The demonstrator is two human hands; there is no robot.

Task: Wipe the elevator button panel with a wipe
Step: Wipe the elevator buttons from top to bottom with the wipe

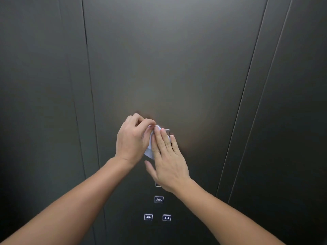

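Note:
A white wipe (pixel 149 151) lies against the dark metal elevator button panel (pixel 168 76), between my two hands. My left hand (pixel 131 138) pinches the wipe's upper edge with curled fingers. My right hand (pixel 168 161) lies flat with fingers stretched out, pressing the wipe onto the panel and covering most of a button column. A square button frame (pixel 167 132) peeks out beside my right fingertips. Below my hands are the 29A button (pixel 158 199), the door-open button (pixel 148 217) and the door-close button (pixel 166 217).
The panel is a tall brushed-metal strip bounded by vertical seams, with the left wall panel (pixel 44 103) and the right wall panel (pixel 292 121) on either side. One more button (pixel 157 184) is partly hidden under my right wrist.

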